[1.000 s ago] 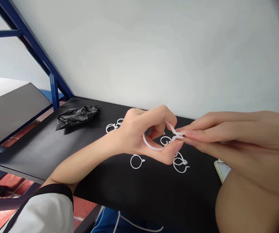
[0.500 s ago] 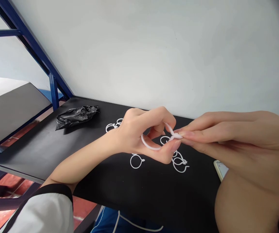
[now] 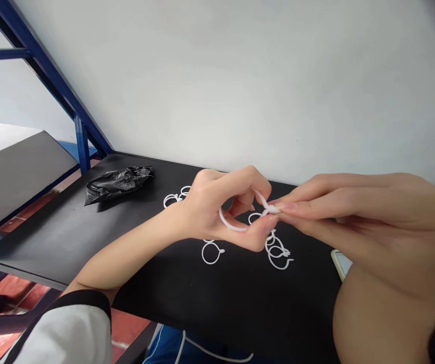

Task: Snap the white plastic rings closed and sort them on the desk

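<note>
A white plastic ring [image 3: 232, 225] is held above the black table by both hands. My left hand [image 3: 232, 210] curls around it, thumb and fingers closed on its two sides near the joint. The fingertips of my right hand [image 3: 338, 207] pinch the ring's joined ends, partly hiding them. Below and behind my hands lie more white rings: a single closed one [image 3: 210, 253] with a small knob, an overlapping cluster [image 3: 278, 251] in which the nearest ring has a gap, and a few [image 3: 172, 199] behind my left wrist.
A crumpled black plastic bag [image 3: 121, 183] rests on the left of the black table [image 3: 202, 293]. A phone [image 3: 340, 264] lies partly hidden by my right forearm. A pale wall [image 3: 221, 86] rises behind the table, and a blue metal frame [image 3: 63, 91] stands at the left.
Both hands keep their grip on the ring, with the right fingertips still at its joined ends. The view has shifted very slightly; the loose rings lie as before.
</note>
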### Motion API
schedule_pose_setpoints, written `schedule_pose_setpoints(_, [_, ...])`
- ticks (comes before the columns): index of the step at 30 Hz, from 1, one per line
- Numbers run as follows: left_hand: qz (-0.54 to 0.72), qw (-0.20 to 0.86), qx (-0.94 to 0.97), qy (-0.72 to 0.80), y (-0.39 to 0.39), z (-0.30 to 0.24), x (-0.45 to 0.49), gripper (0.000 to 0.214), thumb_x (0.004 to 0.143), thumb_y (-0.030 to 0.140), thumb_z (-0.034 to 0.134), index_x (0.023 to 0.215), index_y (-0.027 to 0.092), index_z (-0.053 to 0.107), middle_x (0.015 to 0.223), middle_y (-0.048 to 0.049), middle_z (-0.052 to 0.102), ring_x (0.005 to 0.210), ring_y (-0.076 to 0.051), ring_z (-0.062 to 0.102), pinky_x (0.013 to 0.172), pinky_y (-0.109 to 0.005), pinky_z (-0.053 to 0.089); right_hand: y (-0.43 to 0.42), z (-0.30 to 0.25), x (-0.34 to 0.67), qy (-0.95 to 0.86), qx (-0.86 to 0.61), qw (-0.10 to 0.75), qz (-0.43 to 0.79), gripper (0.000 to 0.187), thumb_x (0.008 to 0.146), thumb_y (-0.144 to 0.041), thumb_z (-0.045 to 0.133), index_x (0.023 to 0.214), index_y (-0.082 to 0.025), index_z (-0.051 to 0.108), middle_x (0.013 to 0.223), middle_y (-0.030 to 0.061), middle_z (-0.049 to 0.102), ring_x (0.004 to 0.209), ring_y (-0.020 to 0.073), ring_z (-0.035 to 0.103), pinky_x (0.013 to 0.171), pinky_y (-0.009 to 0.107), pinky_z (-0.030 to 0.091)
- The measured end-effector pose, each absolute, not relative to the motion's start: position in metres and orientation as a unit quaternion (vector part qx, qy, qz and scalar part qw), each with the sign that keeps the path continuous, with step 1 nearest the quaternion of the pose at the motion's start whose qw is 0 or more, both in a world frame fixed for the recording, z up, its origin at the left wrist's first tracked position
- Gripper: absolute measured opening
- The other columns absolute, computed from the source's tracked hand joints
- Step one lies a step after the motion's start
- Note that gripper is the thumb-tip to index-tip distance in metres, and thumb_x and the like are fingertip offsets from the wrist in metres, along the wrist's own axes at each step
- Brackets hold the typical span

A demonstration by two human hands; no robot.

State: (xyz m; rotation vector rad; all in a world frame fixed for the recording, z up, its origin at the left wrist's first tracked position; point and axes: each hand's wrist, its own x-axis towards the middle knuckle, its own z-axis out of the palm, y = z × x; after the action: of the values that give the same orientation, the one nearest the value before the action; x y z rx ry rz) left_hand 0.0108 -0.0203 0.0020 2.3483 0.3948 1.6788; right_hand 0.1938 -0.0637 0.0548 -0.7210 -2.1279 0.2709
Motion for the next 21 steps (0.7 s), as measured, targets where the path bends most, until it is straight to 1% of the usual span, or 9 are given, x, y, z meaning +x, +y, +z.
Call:
schedule_pose_setpoints(4, [0.546, 0.142, 0.815, 0.131, -0.012, 0.009, 0.005, 0.013, 0.081, 0.03, 0.058, 0.077, 0.02, 0.05, 0.045, 0.0112, 0.042, 0.037, -0.004, 0.035, 0.04, -0.017, 0.033, -0.063, 0.05, 0.19, -0.823, -0.294, 0.48, 0.077, 0.019, 0.08, -0.012, 0.071, 0.079, -0.03, 0.075, 0.078, -0.004, 0.075, 0.066, 0.0141, 0.07, 0.052, 0.025, 0.054])
schedule_pose_setpoints(6, [0.516, 0.161, 0.828, 0.15, -0.003, 0.01, 0.001, 0.015, 0.082, 0.031, 0.059, 0.078, 0.019, 0.05, 0.047, 0.0104, 0.043, 0.041, -0.004, 0.037, 0.044, -0.018, 0.035, -0.064, 0.049, 0.191, -0.811, -0.329, 0.481, 0.061, 0.018, 0.079, -0.013, 0.071, 0.079, -0.031, 0.075, 0.078, -0.0036, 0.075, 0.069, 0.0156, 0.07, 0.056, 0.027, 0.055])
schedule_pose_setpoints(9, [0.423, 0.154, 0.859, 0.242, 0.011, 0.004, -0.002, 0.019, 0.088, 0.034, 0.054, 0.079, 0.017, 0.053, 0.052, 0.0071, 0.048, 0.048, -0.006, 0.044, 0.052, -0.02, 0.038, -0.065, 0.049, 0.196, -0.8, -0.384, 0.454, 0.08, 0.011, 0.079, -0.018, 0.071, 0.076, -0.028, 0.074, 0.076, -0.0024, 0.074, 0.07, 0.0162, 0.069, 0.061, 0.029, 0.056])
schedule_pose_setpoints(11, [0.329, 0.105, 0.89, 0.298, 0.018, -0.008, 0.0, 0.02, 0.087, 0.034, 0.053, 0.078, 0.016, 0.057, 0.063, 0.0019, 0.057, 0.056, -0.009, 0.05, 0.054, -0.022, 0.037, -0.062, 0.043, 0.203, -0.798, -0.431, 0.401, 0.132, 0.008, 0.08, -0.022, 0.069, 0.074, -0.025, 0.073, 0.075, -0.0019, 0.073, 0.069, 0.0158, 0.069, 0.063, 0.029, 0.056])
schedule_pose_setpoints(13, [0.197, 0.059, 0.923, 0.326, 0.024, -0.024, 0.005, 0.025, 0.089, 0.035, 0.048, 0.08, 0.015, 0.061, 0.077, -0.0036, 0.065, 0.064, -0.013, 0.056, 0.058, -0.025, 0.038, -0.051, 0.031, 0.211, -0.793, -0.479, 0.319, 0.202, 0.009, 0.081, -0.025, 0.066, 0.075, -0.023, 0.073, 0.077, -0.0004, 0.073, 0.072, 0.0161, 0.07, 0.065, 0.028, 0.056])
schedule_pose_setpoints(16, [0.03, 0.025, 0.928, 0.37, 0.028, -0.051, 0.016, 0.038, 0.094, 0.038, 0.036, 0.081, 0.013, 0.062, 0.08, -0.0093, 0.068, 0.069, -0.019, 0.062, 0.059, -0.028, 0.039, -0.026, -0.001, 0.222, -0.785, -0.529, 0.192, 0.26, 0.009, 0.077, -0.021, 0.066, 0.084, -0.019, 0.071, 0.085, 0.0035, 0.074, 0.078, 0.0178, 0.07, 0.071, 0.03, 0.056])
schedule_pose_setpoints(19, [-0.052, 0.034, 0.916, 0.397, 0.026, -0.066, 0.023, 0.04, 0.095, 0.038, 0.033, 0.095, 0.012, 0.063, 0.095, -0.0133, 0.069, 0.081, -0.024, 0.066, 0.063, -0.03, 0.042, -0.005, -0.034, 0.227, -0.764, -0.575, 0.034, 0.291, 0.022, 0.066, -0.014, 0.071, 0.088, -0.017, 0.068, 0.087, 0.0061, 0.073, 0.077, 0.0198, 0.069, 0.066, 0.029, 0.054])
schedule_pose_setpoints(20, [-0.067, 0.045, 0.913, 0.399, 0.025, -0.068, 0.025, 0.04, 0.095, 0.04, 0.034, 0.099, 0.012, 0.062, 0.098, -0.0134, 0.069, 0.083, -0.025, 0.067, 0.064, -0.03, 0.043, -0.001, -0.042, 0.227, -0.762, -0.578, 0.007, 0.292, 0.023, 0.065, -0.012, 0.07, 0.087, -0.016, 0.067, 0.087, 0.0065, 0.073, 0.078, 0.0199, 0.068, 0.065, 0.028, 0.053])
schedule_pose_setpoints(21, [-0.081, 0.058, 0.911, 0.399, 0.023, -0.069, 0.026, 0.04, 0.095, 0.041, 0.034, 0.102, 0.013, 0.062, 0.101, -0.0132, 0.069, 0.085, -0.026, 0.067, 0.065, -0.031, 0.044, 0.002, -0.048, 0.227, -0.764, -0.578, 0.006, 0.286, 0.022, 0.065, -0.009, 0.068, 0.085, -0.016, 0.066, 0.089, 0.0065, 0.072, 0.079, 0.0194, 0.068, 0.065, 0.027, 0.053])
